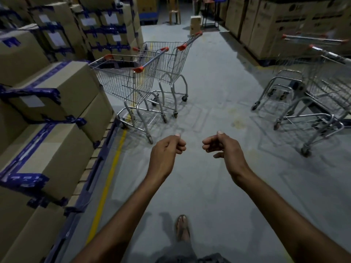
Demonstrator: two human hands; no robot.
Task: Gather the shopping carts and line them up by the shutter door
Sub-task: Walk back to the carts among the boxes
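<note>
Stacked cardboard boxes [47, 95] are standing along the left. Beside them, two shopping carts [140, 80] are sitting nested, their baskets empty. The left hand [167, 149] and right hand [222, 147] are hanging mid-air, fingers curled together, holding nothing. Two more carts [311, 88] are standing at right, looking empty.

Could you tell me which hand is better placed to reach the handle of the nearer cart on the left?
Left, probably: the left hand is empty and nearer the cart's handle than the right hand.
</note>
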